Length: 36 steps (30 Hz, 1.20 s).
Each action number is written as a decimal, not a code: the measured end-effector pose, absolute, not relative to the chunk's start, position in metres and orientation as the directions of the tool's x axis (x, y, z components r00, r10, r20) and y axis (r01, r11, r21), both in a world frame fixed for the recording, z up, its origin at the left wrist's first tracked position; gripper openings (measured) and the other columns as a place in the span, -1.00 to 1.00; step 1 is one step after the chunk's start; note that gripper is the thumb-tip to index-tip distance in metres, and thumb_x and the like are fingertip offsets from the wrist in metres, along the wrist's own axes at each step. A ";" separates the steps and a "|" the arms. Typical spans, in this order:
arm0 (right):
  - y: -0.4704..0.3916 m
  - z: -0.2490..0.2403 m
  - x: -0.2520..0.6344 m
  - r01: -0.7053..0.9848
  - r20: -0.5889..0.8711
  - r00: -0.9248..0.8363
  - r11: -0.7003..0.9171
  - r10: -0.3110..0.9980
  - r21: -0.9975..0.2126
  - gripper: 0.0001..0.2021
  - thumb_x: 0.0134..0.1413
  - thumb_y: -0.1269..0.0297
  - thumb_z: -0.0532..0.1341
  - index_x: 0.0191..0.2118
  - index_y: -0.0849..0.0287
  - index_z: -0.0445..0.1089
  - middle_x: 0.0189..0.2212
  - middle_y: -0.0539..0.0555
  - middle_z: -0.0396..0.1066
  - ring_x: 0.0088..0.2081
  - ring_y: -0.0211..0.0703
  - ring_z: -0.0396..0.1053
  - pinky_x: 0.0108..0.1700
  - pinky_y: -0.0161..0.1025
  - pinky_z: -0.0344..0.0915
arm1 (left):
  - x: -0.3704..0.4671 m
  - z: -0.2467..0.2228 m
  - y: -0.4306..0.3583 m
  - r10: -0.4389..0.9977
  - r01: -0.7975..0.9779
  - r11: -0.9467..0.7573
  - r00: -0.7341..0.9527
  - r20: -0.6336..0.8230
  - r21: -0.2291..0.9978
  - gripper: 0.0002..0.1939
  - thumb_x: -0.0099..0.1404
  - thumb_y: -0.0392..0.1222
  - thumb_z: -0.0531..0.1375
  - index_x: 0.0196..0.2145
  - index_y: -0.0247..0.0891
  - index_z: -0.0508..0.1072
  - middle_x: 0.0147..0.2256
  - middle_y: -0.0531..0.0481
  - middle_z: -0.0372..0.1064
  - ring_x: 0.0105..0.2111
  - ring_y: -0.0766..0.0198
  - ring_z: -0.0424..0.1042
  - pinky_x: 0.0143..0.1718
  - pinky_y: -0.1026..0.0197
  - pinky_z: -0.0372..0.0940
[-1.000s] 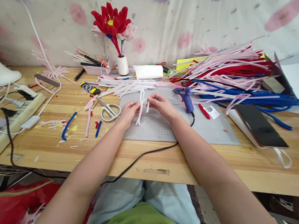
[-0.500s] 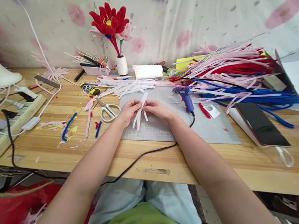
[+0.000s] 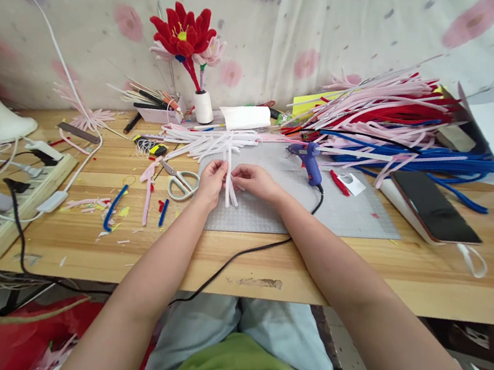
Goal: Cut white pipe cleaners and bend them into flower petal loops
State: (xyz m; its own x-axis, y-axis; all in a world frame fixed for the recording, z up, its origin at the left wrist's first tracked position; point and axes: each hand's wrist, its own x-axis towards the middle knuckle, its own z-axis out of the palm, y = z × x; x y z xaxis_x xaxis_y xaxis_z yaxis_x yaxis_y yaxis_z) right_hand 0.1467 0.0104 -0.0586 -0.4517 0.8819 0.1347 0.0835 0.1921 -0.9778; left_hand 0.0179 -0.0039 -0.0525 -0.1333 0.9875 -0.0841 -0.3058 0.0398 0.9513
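Over the grey cutting mat (image 3: 260, 218), my left hand (image 3: 211, 184) pinches a small bundle of white pipe cleaners (image 3: 229, 189). The strands stand roughly upright, with their lower ends hanging apart. My right hand (image 3: 256, 183) is closed at the bundle's right side, its fingertips on a white strand that is partly hidden by the fingers. Left of my left hand lie scissors (image 3: 182, 185) with pale handles. A purple glue gun (image 3: 308, 160) rests on the mat beyond my right hand.
Loose white pipe cleaners (image 3: 197, 141) lie behind the mat, and pink, red and blue ones (image 3: 380, 115) are heaped at the right. A phone (image 3: 435, 205), a red flower (image 3: 183, 32) in a white holder and a power strip (image 3: 32, 207) are around. A black cord (image 3: 235, 257) crosses the front.
The white bundle has turned, its top leaning left and its lower ends shifting right. My left hand has moved slightly up; my right hand stays close beside it.
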 end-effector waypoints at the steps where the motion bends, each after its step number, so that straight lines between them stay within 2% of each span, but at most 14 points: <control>1: 0.010 -0.058 0.146 0.125 0.169 -0.442 0.248 0.881 -0.961 -0.88 -0.15 0.27 0.23 -0.48 0.23 0.35 -0.63 -0.07 0.32 -0.57 -0.37 0.19 -0.48 -0.37 0.12 | 0.018 -0.053 -0.004 0.988 -0.294 0.022 -0.141 -0.066 0.956 -0.80 0.09 -0.15 0.25 -0.46 -0.26 0.27 -0.61 0.19 0.19 -0.66 0.52 0.16 -0.65 0.43 0.04; 6: 0.007 -0.056 0.147 0.271 0.283 -0.408 0.412 0.868 -0.870 -0.87 -0.08 0.30 0.16 -0.42 0.22 0.41 -0.49 -0.01 0.40 -0.44 -0.31 0.26 -0.37 -0.35 0.14 | 0.017 -0.056 -0.002 0.980 -0.287 0.001 -0.188 -0.058 0.958 -0.79 0.08 -0.14 0.25 -0.45 -0.25 0.27 -0.58 0.19 0.19 -0.64 0.53 0.17 -0.64 0.44 0.05; 11: 0.006 -0.059 0.149 0.403 0.319 -0.439 0.501 0.840 -0.766 -0.88 -0.04 0.31 0.14 -0.41 0.20 0.40 -0.48 0.01 0.40 -0.42 -0.27 0.29 -0.36 -0.34 0.14 | 0.014 -0.059 0.001 0.975 -0.360 0.032 -0.193 -0.108 0.932 -0.78 0.04 -0.17 0.28 -0.47 -0.26 0.28 -0.59 0.20 0.18 -0.63 0.54 0.17 -0.57 0.43 0.12; 16: 0.006 -0.059 0.150 0.471 0.326 -0.380 0.484 0.866 -0.737 -0.87 -0.04 0.31 0.13 -0.40 0.20 0.40 -0.48 0.01 0.40 -0.43 -0.27 0.30 -0.36 -0.33 0.14 | 0.014 -0.056 -0.002 0.978 -0.387 0.048 -0.169 -0.122 0.921 -0.79 0.08 -0.11 0.25 -0.50 -0.29 0.33 -0.59 0.14 0.26 -0.58 0.51 0.26 -0.46 0.42 0.22; 21: 0.007 -0.058 0.150 0.504 0.334 -0.277 0.432 0.901 -0.748 -0.87 -0.04 0.29 0.14 -0.40 0.20 0.40 -0.48 0.03 0.41 -0.44 -0.25 0.30 -0.35 -0.31 0.15 | 0.018 -0.057 -0.007 0.987 -0.167 0.044 -0.144 -0.068 0.985 -0.85 -0.02 -0.20 0.31 -0.49 -0.32 0.45 -0.54 0.09 0.37 -0.54 0.45 0.30 -0.44 0.36 0.22; 23: 0.007 -0.057 0.150 0.514 0.318 -0.262 0.411 0.911 -0.753 -0.86 -0.04 0.27 0.14 -0.42 0.21 0.39 -0.49 0.03 0.41 -0.44 -0.26 0.30 -0.35 -0.31 0.15 | 0.019 -0.057 -0.008 0.981 -0.176 0.056 -0.172 -0.086 0.983 -0.88 -0.05 -0.25 0.31 -0.50 -0.33 0.47 -0.55 0.09 0.38 -0.54 0.45 0.30 -0.45 0.36 0.21; 27: 0.005 -0.053 0.148 0.490 0.288 -0.313 0.414 0.905 -0.767 -0.85 -0.04 0.27 0.12 -0.46 0.23 0.37 -0.53 0.00 0.36 -0.47 -0.30 0.25 -0.37 -0.33 0.12 | 0.020 -0.052 -0.009 0.965 -0.331 0.080 -0.211 -0.157 0.940 -0.89 -0.08 -0.28 0.31 -0.53 -0.33 0.47 -0.55 0.08 0.39 -0.55 0.46 0.32 -0.46 0.37 0.21; 32: 0.004 -0.047 0.144 0.372 0.278 -0.376 0.419 0.884 -0.829 -0.88 -0.08 0.32 0.11 -0.52 0.24 0.30 -0.59 -0.04 0.31 -0.52 -0.35 0.19 -0.42 -0.37 0.11 | 0.024 -0.047 -0.009 0.942 -0.426 0.059 -0.277 -0.192 0.903 -0.89 -0.12 -0.33 0.32 -0.57 -0.36 0.44 -0.61 0.09 0.37 -0.61 0.49 0.30 -0.50 0.39 0.19; 36: 0.006 -0.050 0.142 0.197 0.163 -0.410 0.262 0.898 -0.945 -0.84 -0.07 0.25 0.15 -0.53 0.22 0.25 -0.64 -0.06 0.28 -0.57 -0.38 0.19 -0.50 -0.40 0.13 | 0.025 -0.044 -0.007 0.930 -0.477 0.085 -0.277 -0.241 0.875 -0.86 -0.08 -0.32 0.31 -0.59 -0.34 0.38 -0.70 0.15 0.27 -0.69 0.49 0.23 -0.58 0.39 0.14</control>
State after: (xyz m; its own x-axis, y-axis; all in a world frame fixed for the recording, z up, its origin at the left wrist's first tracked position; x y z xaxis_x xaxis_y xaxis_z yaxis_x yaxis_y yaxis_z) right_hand 0.1421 0.0056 -0.0498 -0.4097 0.8975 0.1630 0.1970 0.2615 -0.9449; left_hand 0.0249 -0.0072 -0.0438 -0.2772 0.9300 -0.2413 -0.4770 0.0847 0.8748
